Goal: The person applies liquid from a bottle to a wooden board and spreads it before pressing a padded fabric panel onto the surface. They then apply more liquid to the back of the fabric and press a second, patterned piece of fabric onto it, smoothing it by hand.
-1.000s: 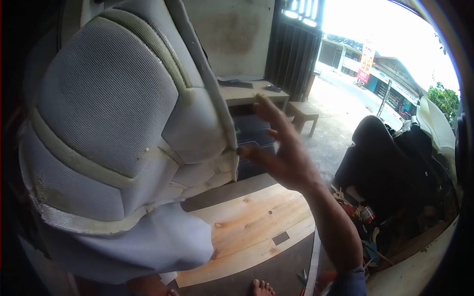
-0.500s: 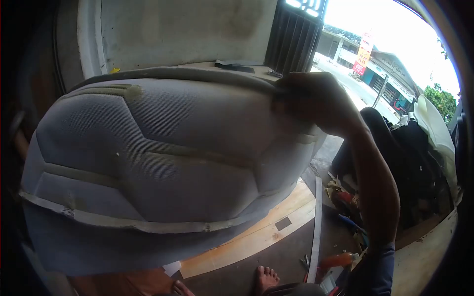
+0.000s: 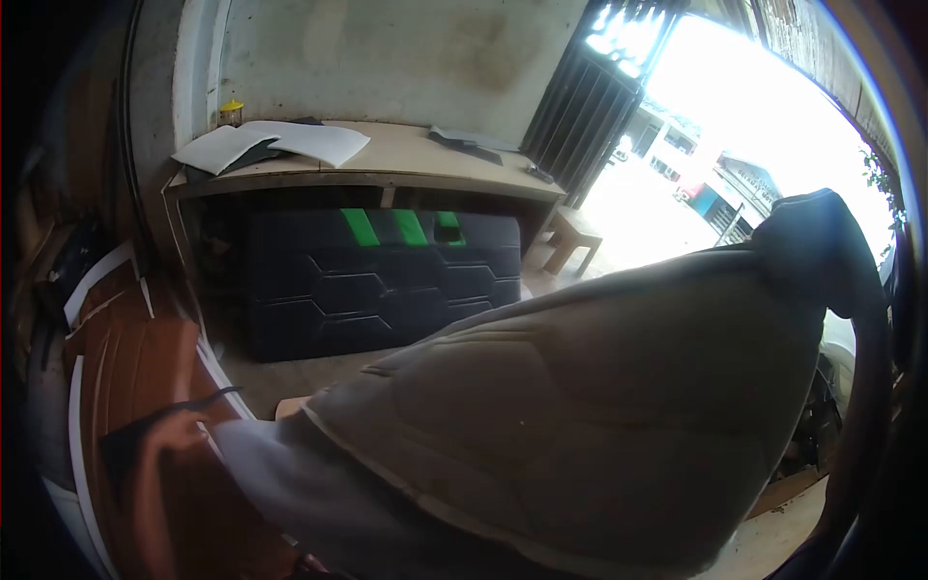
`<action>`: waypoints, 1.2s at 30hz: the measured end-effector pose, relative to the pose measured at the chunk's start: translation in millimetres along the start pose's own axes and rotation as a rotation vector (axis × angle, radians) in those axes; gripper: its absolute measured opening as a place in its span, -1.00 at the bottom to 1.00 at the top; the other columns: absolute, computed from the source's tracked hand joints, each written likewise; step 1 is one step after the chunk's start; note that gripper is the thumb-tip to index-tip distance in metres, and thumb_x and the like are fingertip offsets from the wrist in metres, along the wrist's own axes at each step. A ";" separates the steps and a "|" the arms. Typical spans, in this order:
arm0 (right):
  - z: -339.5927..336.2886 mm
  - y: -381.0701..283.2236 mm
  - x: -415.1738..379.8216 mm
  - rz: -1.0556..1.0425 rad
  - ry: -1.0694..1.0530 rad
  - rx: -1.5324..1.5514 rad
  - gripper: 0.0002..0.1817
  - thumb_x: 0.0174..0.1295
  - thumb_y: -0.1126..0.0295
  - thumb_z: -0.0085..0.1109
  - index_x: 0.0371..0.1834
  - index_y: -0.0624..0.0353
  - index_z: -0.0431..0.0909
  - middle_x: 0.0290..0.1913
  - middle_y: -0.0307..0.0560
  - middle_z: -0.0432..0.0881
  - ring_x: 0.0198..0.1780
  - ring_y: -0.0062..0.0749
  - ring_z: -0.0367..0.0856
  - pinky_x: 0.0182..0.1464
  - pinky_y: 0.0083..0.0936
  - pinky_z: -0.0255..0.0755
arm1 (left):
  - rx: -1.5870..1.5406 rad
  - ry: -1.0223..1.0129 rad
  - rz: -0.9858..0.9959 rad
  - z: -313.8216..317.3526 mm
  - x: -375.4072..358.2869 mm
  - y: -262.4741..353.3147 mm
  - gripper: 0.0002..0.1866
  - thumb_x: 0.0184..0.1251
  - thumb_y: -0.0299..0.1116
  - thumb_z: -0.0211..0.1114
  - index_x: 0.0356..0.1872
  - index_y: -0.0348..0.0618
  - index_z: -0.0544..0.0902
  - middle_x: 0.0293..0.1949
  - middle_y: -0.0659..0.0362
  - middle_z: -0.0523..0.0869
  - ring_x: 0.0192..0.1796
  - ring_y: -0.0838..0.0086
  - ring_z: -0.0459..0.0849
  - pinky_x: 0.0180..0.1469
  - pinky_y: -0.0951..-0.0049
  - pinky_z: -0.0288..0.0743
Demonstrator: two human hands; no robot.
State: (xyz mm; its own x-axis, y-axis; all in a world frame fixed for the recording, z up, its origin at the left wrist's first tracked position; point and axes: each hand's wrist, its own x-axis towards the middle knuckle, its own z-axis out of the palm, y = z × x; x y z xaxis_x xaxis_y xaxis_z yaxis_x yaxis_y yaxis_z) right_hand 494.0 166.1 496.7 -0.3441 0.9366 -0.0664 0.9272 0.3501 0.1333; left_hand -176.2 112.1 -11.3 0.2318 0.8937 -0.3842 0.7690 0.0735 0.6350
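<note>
While the right hand (image 3: 817, 242) closes tightly over its top right corner, the grey padded panel (image 3: 590, 406) slants across the foreground. Bare floor (image 3: 266, 382) separates its edge from the black quilted panel (image 3: 377, 290); I can't make out the left hand.

One large pale-grey padded panel with hexagon relief (image 3: 580, 406), one black padded panel (image 3: 387, 285) flashing three bright green stripes (image 3: 408, 228), two flat white sheets (image 3: 314, 142), one yellow-lidded jar (image 3: 230, 113), one tan stool (image 3: 575, 235)!
</note>
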 end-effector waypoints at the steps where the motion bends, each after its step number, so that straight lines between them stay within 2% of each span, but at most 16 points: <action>1: 11.6 5.9 0.4 0.000 -0.020 0.017 -0.72 0.18 0.31 0.36 -0.08 0.18 0.77 -0.18 -0.07 0.79 -0.12 -0.46 0.75 0.05 -0.41 0.59 | 0.014 0.146 -0.020 -28.9 -9.2 -4.4 -0.61 0.31 -0.33 0.41 0.13 -0.25 0.68 -0.22 0.03 0.78 -0.19 0.35 0.76 -0.09 0.36 0.62; 4: 33.6 8.4 3.8 -0.004 -0.053 0.075 -0.73 0.17 0.32 0.37 -0.09 0.18 0.77 -0.20 -0.08 0.78 -0.14 -0.48 0.74 0.02 -0.42 0.59 | -0.084 0.515 0.097 -57.8 -9.6 115.3 -0.67 0.38 -0.45 0.30 0.13 -0.31 0.66 -0.01 -0.03 0.75 0.08 0.30 0.73 0.14 0.35 0.57; 6: 40.1 5.6 2.4 -0.001 -0.065 0.098 -0.73 0.17 0.32 0.38 -0.10 0.18 0.77 -0.21 -0.09 0.78 -0.16 -0.49 0.74 0.00 -0.43 0.58 | -0.153 0.572 0.234 -72.3 -1.7 214.9 -0.67 0.41 -0.50 0.26 0.17 -0.28 0.65 0.05 0.02 0.73 0.09 0.34 0.72 0.15 0.37 0.57; 10: 41.4 3.0 -10.6 0.024 -0.078 0.135 -0.74 0.16 0.34 0.39 -0.11 0.18 0.77 -0.23 -0.11 0.77 -0.19 -0.52 0.72 -0.03 -0.44 0.58 | -0.293 0.475 0.753 -59.4 28.0 348.7 -0.59 0.49 -0.36 0.29 0.31 -0.17 0.59 0.22 0.04 0.70 0.20 0.31 0.70 0.20 0.33 0.64; 11: 41.1 11.7 -16.6 0.047 -0.087 0.140 -0.74 0.16 0.34 0.40 -0.12 0.18 0.77 -0.24 -0.11 0.77 -0.20 -0.53 0.72 -0.04 -0.44 0.58 | -0.384 0.318 0.800 -48.1 35.8 375.2 -0.49 0.48 -0.39 0.32 0.41 -0.15 0.48 0.36 0.02 0.58 0.38 0.28 0.56 0.35 0.25 0.53; 12: 39.0 16.7 -20.7 0.081 -0.099 0.153 -0.75 0.15 0.34 0.40 -0.12 0.19 0.77 -0.25 -0.12 0.77 -0.21 -0.54 0.72 -0.05 -0.45 0.57 | -0.317 0.278 0.895 -30.2 47.0 398.2 -0.36 0.48 -0.25 0.34 0.52 -0.02 0.34 0.48 0.06 0.44 0.47 0.20 0.46 0.42 0.14 0.45; 15: 49.6 19.5 -35.3 0.104 -0.105 0.165 -0.75 0.15 0.35 0.41 -0.13 0.19 0.77 -0.27 -0.13 0.76 -0.23 -0.56 0.70 -0.07 -0.45 0.57 | -0.268 0.133 1.136 19.6 79.7 441.9 -0.16 0.41 0.03 0.35 0.60 0.09 0.15 0.59 0.02 0.21 0.61 0.07 0.19 0.61 -0.02 0.11; 17: 45.7 33.8 -39.5 0.139 -0.099 0.157 -0.76 0.14 0.36 0.42 -0.14 0.19 0.77 -0.28 -0.14 0.76 -0.25 -0.57 0.70 -0.09 -0.46 0.57 | -0.154 0.179 1.075 41.0 90.5 451.8 -0.16 0.34 -0.09 0.47 0.57 0.11 0.24 0.43 0.06 0.44 0.46 0.13 0.44 0.49 0.03 0.34; 18: 50.3 37.5 -42.5 0.149 -0.102 0.160 -0.76 0.14 0.36 0.42 -0.14 0.19 0.76 -0.29 -0.14 0.76 -0.26 -0.58 0.69 -0.10 -0.46 0.57 | -0.154 0.168 1.075 44.9 95.0 449.6 -0.16 0.34 -0.09 0.47 0.57 0.11 0.24 0.43 0.06 0.44 0.46 0.13 0.44 0.49 0.03 0.34; 20: 57.7 50.2 -47.1 0.169 -0.095 0.174 -0.77 0.13 0.37 0.43 -0.15 0.19 0.76 -0.30 -0.15 0.76 -0.27 -0.59 0.69 -0.12 -0.47 0.56 | -0.229 -0.048 0.981 47.4 96.6 433.6 -0.35 0.32 -0.14 0.49 0.40 0.02 0.48 0.22 0.08 0.62 0.30 0.18 0.60 0.44 0.12 0.42; 23: 59.6 74.7 -44.9 0.194 -0.049 0.199 -0.77 0.13 0.37 0.44 -0.16 0.19 0.76 -0.32 -0.17 0.75 -0.30 -0.61 0.68 -0.14 -0.48 0.56 | -0.315 0.001 0.839 45.0 82.7 399.4 -0.71 0.32 -0.36 0.48 0.02 -0.14 0.69 -0.09 0.21 0.76 0.06 0.49 0.70 0.18 0.33 0.58; 25: 62.8 89.3 -44.1 0.198 -0.033 0.216 -0.78 0.12 0.38 0.45 -0.17 0.19 0.76 -0.33 -0.18 0.75 -0.32 -0.63 0.67 -0.16 -0.48 0.56 | -0.451 0.023 0.777 22.9 74.0 376.5 -0.79 0.29 -0.51 0.46 -0.08 -0.23 0.71 -0.17 0.23 0.77 -0.02 0.58 0.69 0.11 0.49 0.56; 27: 68.0 101.6 -46.2 0.181 -0.028 0.241 -0.78 0.12 0.39 0.46 -0.18 0.19 0.76 -0.35 -0.18 0.74 -0.33 -0.64 0.66 -0.18 -0.49 0.55 | -0.568 0.103 0.710 -16.3 55.7 364.1 -0.82 0.30 -0.62 0.34 -0.10 -0.27 0.70 -0.19 0.20 0.77 -0.05 0.58 0.72 0.09 0.47 0.58; 31: 84.4 125.2 -49.9 0.126 -0.056 0.307 -0.79 0.11 0.40 0.47 -0.19 0.19 0.76 -0.37 -0.20 0.74 -0.37 -0.67 0.65 -0.21 -0.50 0.55 | -0.365 0.524 0.668 -114.4 16.1 365.2 -0.79 0.22 -0.60 0.45 -0.15 -0.20 0.68 -0.24 0.32 0.72 -0.12 0.72 0.63 0.00 0.56 0.54; 34: 96.5 142.0 -10.1 0.095 0.003 0.331 -0.79 0.10 0.41 0.48 -0.20 0.19 0.76 -0.39 -0.22 0.73 -0.39 -0.69 0.64 -0.24 -0.51 0.54 | 0.001 0.610 0.726 -160.2 -7.1 403.7 -0.82 0.25 -0.59 0.41 -0.15 -0.25 0.66 -0.27 0.36 0.63 -0.09 0.73 0.57 0.04 0.62 0.46; 36: 100.6 174.5 31.2 0.100 0.101 0.345 -0.79 0.09 0.41 0.49 -0.21 0.19 0.75 -0.40 -0.22 0.73 -0.41 -0.70 0.63 -0.25 -0.52 0.54 | 0.207 0.640 0.632 -180.8 1.3 437.8 -0.84 0.28 -0.61 0.37 -0.13 -0.27 0.67 -0.27 0.34 0.61 -0.08 0.70 0.56 0.06 0.61 0.45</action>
State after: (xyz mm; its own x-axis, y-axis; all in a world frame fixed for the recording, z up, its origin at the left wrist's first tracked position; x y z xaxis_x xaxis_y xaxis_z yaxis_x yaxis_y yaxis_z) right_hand 660.0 254.7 418.4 -0.2461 0.9688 0.0300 0.9464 0.2469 -0.2085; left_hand 53.1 225.5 387.4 0.3185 0.8198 0.4760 0.7171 -0.5367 0.4445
